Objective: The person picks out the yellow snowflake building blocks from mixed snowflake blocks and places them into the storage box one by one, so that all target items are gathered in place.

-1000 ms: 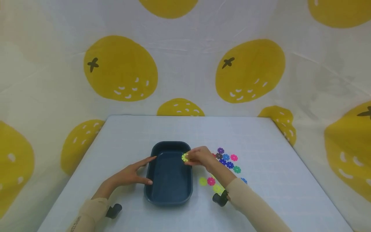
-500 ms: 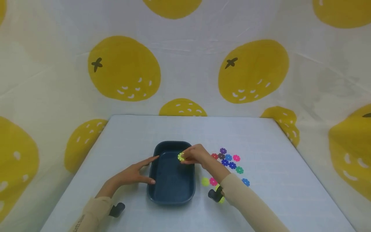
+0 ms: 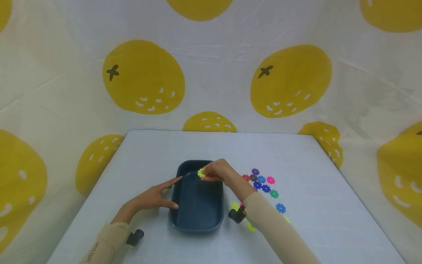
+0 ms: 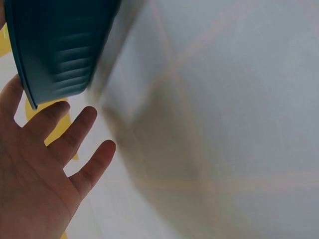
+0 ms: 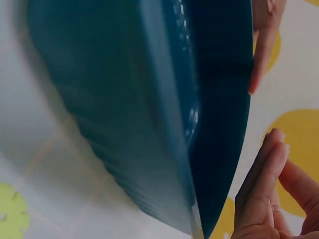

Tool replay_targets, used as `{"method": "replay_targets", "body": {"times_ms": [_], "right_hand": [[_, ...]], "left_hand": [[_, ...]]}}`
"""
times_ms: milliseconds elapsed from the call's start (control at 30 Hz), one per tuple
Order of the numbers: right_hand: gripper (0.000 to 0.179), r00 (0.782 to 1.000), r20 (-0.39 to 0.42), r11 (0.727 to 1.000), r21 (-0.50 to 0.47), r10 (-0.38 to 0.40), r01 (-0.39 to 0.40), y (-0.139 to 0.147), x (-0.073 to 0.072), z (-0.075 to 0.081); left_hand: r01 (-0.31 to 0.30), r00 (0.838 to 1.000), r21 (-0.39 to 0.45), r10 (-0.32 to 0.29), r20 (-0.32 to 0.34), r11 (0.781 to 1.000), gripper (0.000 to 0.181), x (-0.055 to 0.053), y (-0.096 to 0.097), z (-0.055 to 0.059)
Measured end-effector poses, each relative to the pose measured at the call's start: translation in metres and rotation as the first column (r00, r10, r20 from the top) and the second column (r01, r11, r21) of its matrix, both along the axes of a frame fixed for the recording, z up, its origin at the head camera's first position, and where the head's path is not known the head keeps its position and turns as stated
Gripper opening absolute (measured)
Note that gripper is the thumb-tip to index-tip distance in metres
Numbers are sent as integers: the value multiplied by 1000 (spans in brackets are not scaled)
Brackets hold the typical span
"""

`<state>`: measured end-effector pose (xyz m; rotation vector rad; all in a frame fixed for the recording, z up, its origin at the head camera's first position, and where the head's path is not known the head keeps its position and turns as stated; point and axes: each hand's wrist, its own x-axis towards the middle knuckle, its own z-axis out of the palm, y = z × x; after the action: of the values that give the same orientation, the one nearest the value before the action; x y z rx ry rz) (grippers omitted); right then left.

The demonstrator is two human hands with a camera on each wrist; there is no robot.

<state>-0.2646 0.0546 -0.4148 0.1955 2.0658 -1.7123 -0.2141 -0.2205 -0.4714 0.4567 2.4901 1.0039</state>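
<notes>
A dark blue rectangular tray point(image 3: 197, 230) stands on the table. My left hand point(image 3: 153, 197) is at its left side, thumb and index fingertip at the rim; in the left wrist view the fingers point(image 4: 79, 132) are spread and straight beside the tray wall. Over the far right part of the tray, my right hand point(image 3: 218, 171) pinches a yellow notched plastic disc point(image 3: 200, 173) between thumb and fingers. The right wrist view shows the tray's outer side point(image 5: 114, 99) with the right hand point(image 5: 269, 194) past the rim; the disc is hidden there.
Right of the tray lie several loose notched discs, among them a green one point(image 3: 274, 193), a pink one point(image 3: 270, 180) and a blue one point(image 3: 281, 208). My right forearm point(image 3: 277, 227) covers some of them. A fruit-print cloth point(image 3: 217, 73) hangs behind the table.
My right hand has moved left and farther back over the tray with the yellow disc. The left hand stays at the tray's rim while the whole head view shifts slightly right.
</notes>
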Motion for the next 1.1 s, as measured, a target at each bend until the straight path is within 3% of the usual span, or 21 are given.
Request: {"method": "replay_targets", "body": {"times_ms": [600,1100], "right_hand": [[18,995,102,994,-103,-15,26,-26,-19,-2],[15,991,133,997,-72,-26,36,-44,-31,-22]], "left_hand": [[-24,999,-3,24,30,1000,100,-2,1,0],[-16,999,30,15,38,999,98,-1,0,-1]]}}
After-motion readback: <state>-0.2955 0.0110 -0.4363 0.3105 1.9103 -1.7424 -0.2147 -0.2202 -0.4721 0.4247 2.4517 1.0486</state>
